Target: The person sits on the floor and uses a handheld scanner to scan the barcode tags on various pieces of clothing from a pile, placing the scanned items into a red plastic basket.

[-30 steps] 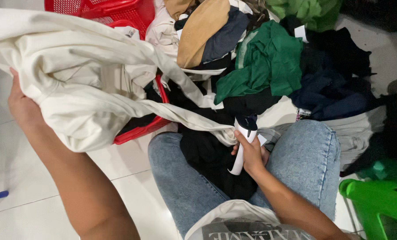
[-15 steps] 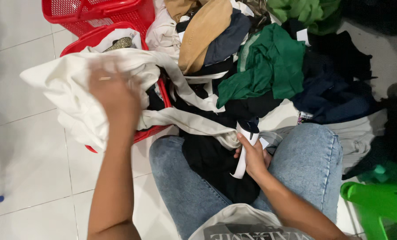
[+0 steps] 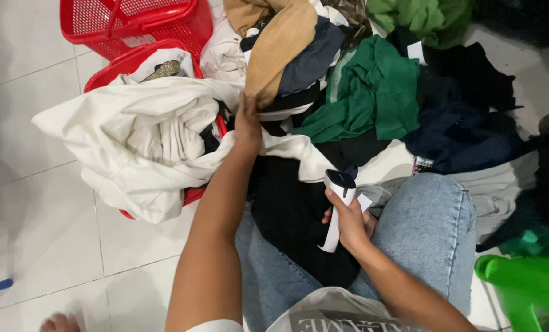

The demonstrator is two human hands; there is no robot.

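While right hand (image 3: 348, 221) wraps fingers round white handheld scanner (image 3: 336, 209) over black garment (image 3: 293, 215) on lap, left hand (image 3: 248, 123) reaches into clothes pile — fingers hidden, grip unclear. Cream garment (image 3: 139, 144) drapes over red basket (image 3: 111, 64) — beside left hand.

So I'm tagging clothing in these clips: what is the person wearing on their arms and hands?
Both forearms are bare, with no gloves on the left hand or right hand. No rings or watch show. A white short sleeve edge shows on the left upper arm.
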